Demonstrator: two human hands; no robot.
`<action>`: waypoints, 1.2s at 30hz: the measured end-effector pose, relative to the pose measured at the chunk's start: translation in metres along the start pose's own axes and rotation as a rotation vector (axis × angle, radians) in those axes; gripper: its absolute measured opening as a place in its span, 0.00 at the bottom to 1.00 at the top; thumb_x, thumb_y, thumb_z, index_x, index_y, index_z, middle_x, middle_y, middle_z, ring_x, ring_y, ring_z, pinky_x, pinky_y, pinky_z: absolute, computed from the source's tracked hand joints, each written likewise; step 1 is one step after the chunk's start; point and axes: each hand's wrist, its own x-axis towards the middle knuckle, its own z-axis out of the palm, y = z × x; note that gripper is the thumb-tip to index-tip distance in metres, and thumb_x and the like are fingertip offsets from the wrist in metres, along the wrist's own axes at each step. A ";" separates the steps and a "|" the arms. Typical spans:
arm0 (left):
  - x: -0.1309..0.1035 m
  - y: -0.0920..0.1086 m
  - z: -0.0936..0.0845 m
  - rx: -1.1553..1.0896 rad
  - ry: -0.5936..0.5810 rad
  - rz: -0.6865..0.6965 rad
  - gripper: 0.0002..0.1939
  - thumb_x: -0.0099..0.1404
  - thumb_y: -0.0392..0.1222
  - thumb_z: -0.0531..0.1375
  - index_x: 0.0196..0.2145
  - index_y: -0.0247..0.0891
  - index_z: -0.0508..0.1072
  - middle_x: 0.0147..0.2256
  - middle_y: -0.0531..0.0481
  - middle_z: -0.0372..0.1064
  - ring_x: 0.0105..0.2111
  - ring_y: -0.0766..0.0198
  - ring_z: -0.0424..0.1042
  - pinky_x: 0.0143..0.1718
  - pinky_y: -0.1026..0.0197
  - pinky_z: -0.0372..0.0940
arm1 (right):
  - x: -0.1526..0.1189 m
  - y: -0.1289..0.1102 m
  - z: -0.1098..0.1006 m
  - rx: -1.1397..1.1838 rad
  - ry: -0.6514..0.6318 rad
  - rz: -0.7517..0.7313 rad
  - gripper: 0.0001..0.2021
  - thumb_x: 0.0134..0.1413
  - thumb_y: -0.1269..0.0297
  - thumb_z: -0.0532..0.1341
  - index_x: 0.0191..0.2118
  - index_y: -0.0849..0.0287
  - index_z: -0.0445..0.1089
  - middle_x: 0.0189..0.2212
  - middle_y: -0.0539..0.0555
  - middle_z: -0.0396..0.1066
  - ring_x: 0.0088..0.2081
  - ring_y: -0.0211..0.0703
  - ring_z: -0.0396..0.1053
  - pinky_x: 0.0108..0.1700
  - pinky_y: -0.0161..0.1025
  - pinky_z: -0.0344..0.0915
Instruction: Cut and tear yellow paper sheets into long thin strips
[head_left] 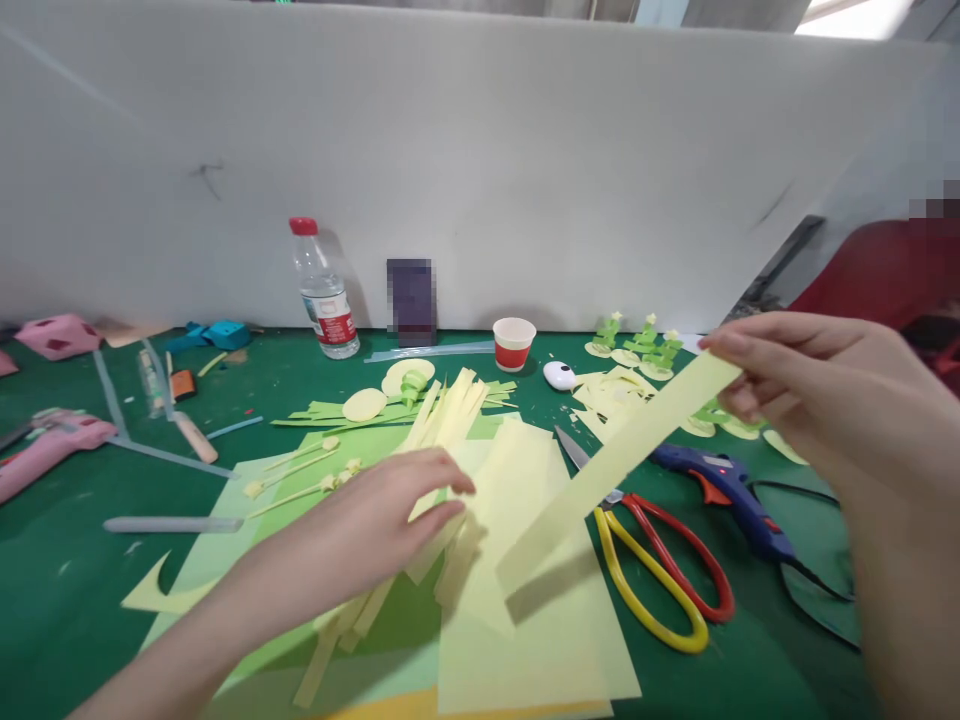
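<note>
My right hand (795, 390) pinches the upper end of a pale yellow paper strip (622, 455), which slants down to the left over yellow sheets (540, 640). My left hand (405, 510) hovers over a bundle of pale yellow strips (450, 410), thumb and fingers apart, and nothing shows between them. Under the bundle lie green sheets (300, 600). Scissors (660, 570) with red and yellow handles rest beside the sheets, blades partly behind the held strip.
A blue glue gun (727, 490) with its cable lies at the right. Along the back stand a water bottle (326, 300), a dark phone-like object (411, 300) and a paper cup (514, 343). A pink glue gun (60, 450) is at the left.
</note>
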 end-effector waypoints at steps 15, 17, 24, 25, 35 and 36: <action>-0.001 0.024 0.043 -0.382 0.080 0.020 0.20 0.59 0.45 0.54 0.50 0.41 0.62 0.41 0.47 0.69 0.38 0.61 0.70 0.35 0.61 0.69 | -0.019 0.008 0.067 0.345 -0.217 0.326 0.09 0.42 0.63 0.66 0.28 0.60 0.67 0.11 0.43 0.62 0.11 0.27 0.56 0.12 0.24 0.55; -0.001 0.024 0.043 -0.357 0.097 0.017 0.23 0.57 0.46 0.56 0.50 0.42 0.61 0.42 0.48 0.69 0.39 0.60 0.70 0.36 0.59 0.69 | -0.018 0.012 0.069 0.362 -0.241 0.346 0.08 0.43 0.63 0.65 0.29 0.60 0.66 0.12 0.43 0.62 0.12 0.27 0.57 0.12 0.24 0.55; 0.002 0.030 0.036 -0.526 0.033 -0.018 0.10 0.63 0.42 0.48 0.31 0.37 0.67 0.25 0.54 0.68 0.21 0.67 0.71 0.24 0.66 0.65 | -0.026 0.017 0.078 0.167 -0.506 0.297 0.17 0.39 0.65 0.67 0.39 0.56 0.67 0.22 0.46 0.67 0.22 0.32 0.64 0.23 0.28 0.63; 0.002 0.031 0.035 -0.568 0.030 -0.032 0.11 0.63 0.43 0.49 0.28 0.37 0.66 0.25 0.54 0.69 0.22 0.67 0.72 0.25 0.67 0.65 | -0.027 0.017 0.080 0.145 -0.566 0.301 0.13 0.40 0.66 0.67 0.36 0.58 0.68 0.24 0.47 0.68 0.23 0.34 0.65 0.26 0.31 0.64; -0.001 0.034 0.038 -0.778 -0.135 -0.165 0.10 0.60 0.44 0.55 0.26 0.36 0.71 0.26 0.53 0.74 0.26 0.66 0.72 0.26 0.67 0.65 | -0.018 0.019 0.068 0.135 -0.193 0.164 0.06 0.42 0.63 0.65 0.23 0.60 0.71 0.18 0.47 0.63 0.16 0.29 0.56 0.14 0.27 0.53; -0.002 0.035 0.039 -0.733 -0.159 -0.158 0.11 0.59 0.43 0.56 0.25 0.36 0.72 0.24 0.54 0.74 0.24 0.67 0.71 0.24 0.69 0.64 | -0.016 0.019 0.066 0.135 -0.163 0.145 0.06 0.43 0.63 0.65 0.24 0.60 0.71 0.17 0.47 0.63 0.16 0.29 0.56 0.14 0.27 0.53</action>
